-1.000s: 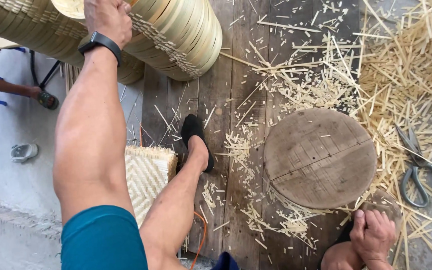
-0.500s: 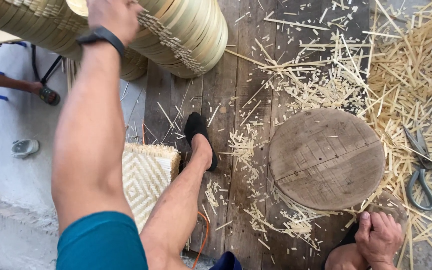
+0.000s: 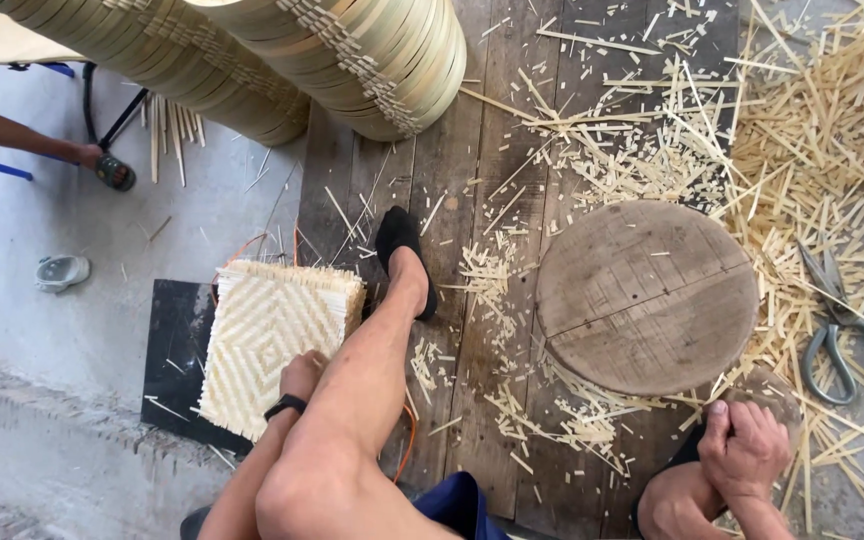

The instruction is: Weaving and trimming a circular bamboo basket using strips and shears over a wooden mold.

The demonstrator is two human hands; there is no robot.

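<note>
Grip first: the left hand (image 3: 302, 375) has come down from the stacked bamboo rings (image 3: 372, 60) and now rests on the woven mat (image 3: 272, 335), so that mat is the piece in hand. Whether its fingers are closed is hard to tell. The right hand (image 3: 747, 455) lies curled on the knee, beside the round wooden block (image 3: 647, 295). A leg hides part of the left wrist.

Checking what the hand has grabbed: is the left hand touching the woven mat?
Touching. The head view shows the left hand resting on the woven mat's right edge, no gap visible.
</note>
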